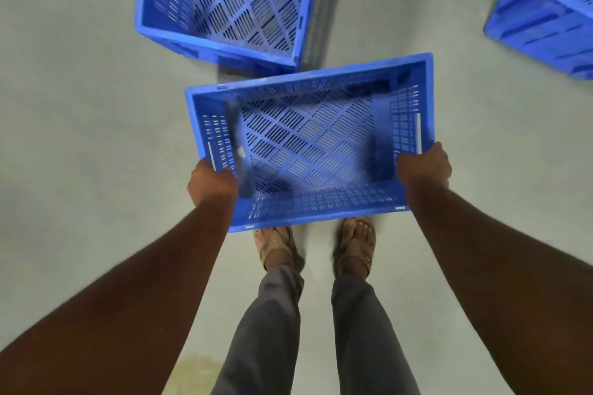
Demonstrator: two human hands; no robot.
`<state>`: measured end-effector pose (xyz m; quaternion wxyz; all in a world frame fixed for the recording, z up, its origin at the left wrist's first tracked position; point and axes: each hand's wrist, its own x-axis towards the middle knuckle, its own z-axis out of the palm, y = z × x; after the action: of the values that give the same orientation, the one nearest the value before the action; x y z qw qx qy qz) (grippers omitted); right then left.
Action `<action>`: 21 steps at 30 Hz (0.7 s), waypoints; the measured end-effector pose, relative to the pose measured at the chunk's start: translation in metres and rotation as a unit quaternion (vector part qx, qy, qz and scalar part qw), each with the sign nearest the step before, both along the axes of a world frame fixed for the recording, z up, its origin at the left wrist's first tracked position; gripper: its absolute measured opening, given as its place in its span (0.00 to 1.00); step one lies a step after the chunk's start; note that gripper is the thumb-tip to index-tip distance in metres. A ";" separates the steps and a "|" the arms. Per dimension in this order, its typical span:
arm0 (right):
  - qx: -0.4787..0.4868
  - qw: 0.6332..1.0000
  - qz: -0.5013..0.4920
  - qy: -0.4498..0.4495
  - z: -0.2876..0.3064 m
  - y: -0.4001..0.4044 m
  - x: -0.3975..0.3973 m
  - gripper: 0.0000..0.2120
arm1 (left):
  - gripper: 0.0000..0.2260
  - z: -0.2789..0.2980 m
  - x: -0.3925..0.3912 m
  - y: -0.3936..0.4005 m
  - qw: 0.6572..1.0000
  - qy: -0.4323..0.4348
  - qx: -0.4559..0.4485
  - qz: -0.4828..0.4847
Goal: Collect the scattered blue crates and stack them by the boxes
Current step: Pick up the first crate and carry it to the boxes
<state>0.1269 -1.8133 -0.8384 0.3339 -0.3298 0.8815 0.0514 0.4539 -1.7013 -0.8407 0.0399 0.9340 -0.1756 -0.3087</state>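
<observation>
I hold an empty blue perforated crate [308, 141] above the floor, in front of my feet. My left hand [213, 184] grips its near left corner and my right hand [423, 167] grips its near right corner. The crate's open top faces me, slightly tilted. A second blue crate [224, 0] stands upright on the floor just beyond it, also empty. A third blue crate [545, 6] lies at the top right, cut off by the frame edge.
The floor [80, 122] is smooth grey concrete, with a yellowish stain [192, 369] near the bottom. My sandalled feet [314, 247] stand right under the held crate. No boxes are in view.
</observation>
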 end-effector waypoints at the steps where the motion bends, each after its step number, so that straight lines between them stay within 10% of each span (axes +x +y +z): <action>1: -0.002 1.000 -0.007 -0.013 -0.003 -0.001 -0.002 0.25 | 0.16 -0.001 0.005 -0.002 1.000 -0.006 -0.021 0.022; 5: -0.004 1.000 -0.010 -0.013 -0.013 -0.003 -0.008 0.27 | 0.23 -0.012 0.024 0.002 0.994 0.092 0.004 0.066; 11: -0.129 0.984 -0.115 -0.039 0.026 0.024 -0.006 0.23 | 0.07 0.029 0.031 0.044 0.979 0.155 -0.018 0.132; 21: -0.249 0.952 -0.108 -0.143 0.279 0.091 0.028 0.20 | 0.16 0.275 0.057 0.175 0.981 0.033 -0.098 0.164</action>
<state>0.1550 -1.7228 -0.5592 0.3672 -0.3091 0.8398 -0.2536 0.5109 -1.5267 -0.5656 0.1869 0.9310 -0.0476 -0.3100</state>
